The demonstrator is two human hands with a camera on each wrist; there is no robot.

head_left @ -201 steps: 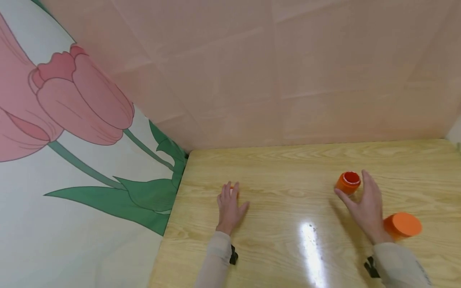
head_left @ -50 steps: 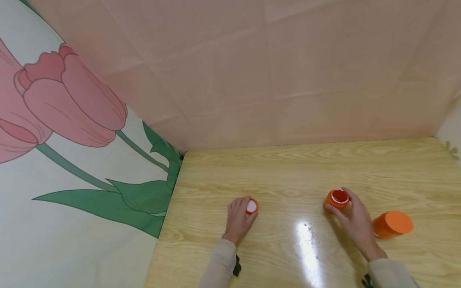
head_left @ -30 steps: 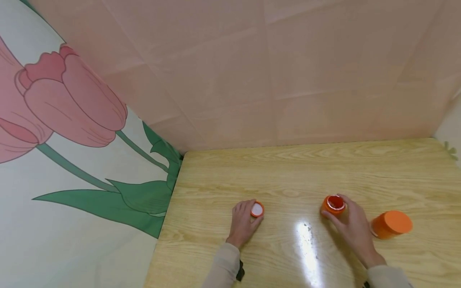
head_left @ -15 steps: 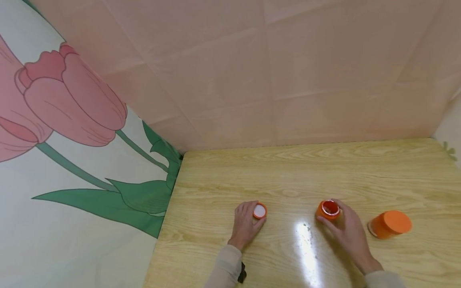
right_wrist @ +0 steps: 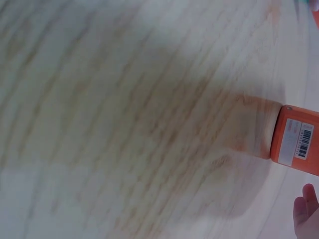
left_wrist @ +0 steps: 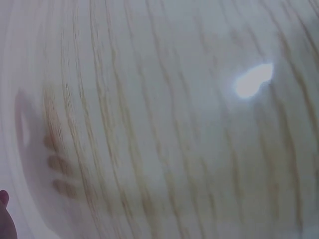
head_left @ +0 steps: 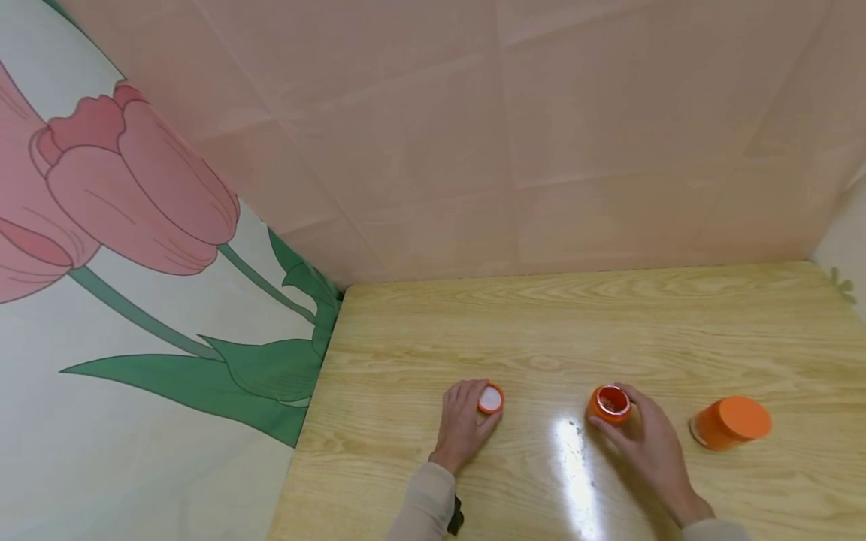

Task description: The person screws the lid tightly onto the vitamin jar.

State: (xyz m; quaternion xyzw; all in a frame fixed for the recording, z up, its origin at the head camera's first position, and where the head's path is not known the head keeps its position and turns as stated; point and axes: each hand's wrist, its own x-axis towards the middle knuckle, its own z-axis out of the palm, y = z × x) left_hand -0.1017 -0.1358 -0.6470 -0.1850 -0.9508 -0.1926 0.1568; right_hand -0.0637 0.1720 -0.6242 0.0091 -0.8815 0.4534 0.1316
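Note:
My left hand [head_left: 461, 421] holds a round jar lid [head_left: 491, 399] between thumb and fingers. The lid has an orange rim, with its white inside facing up. To the right, my right hand [head_left: 649, 447] grips an open orange jar [head_left: 609, 406] by its sides. The jar is upright, with a pale rim and a red interior; small specks inside are too small to identify. Lid and jar are apart. In the left wrist view only a fingertip [left_wrist: 4, 199] shows. An orange container with a barcode label [right_wrist: 299, 142] is at the right wrist view's right edge.
A larger orange canister [head_left: 734, 423] stands upright on the wooden table [head_left: 541, 323], right of my right hand. A pinkish sheet [head_left: 507, 150] hangs behind the table. At the left is a tulip-patterned cloth [head_left: 155, 188]. Bright glare [head_left: 575, 473] lies between the arms.
My left hand has taken hold of the lid and moved it right and nearer. My right hand has closed round the jar and brought it left and nearer. The canister stays put.

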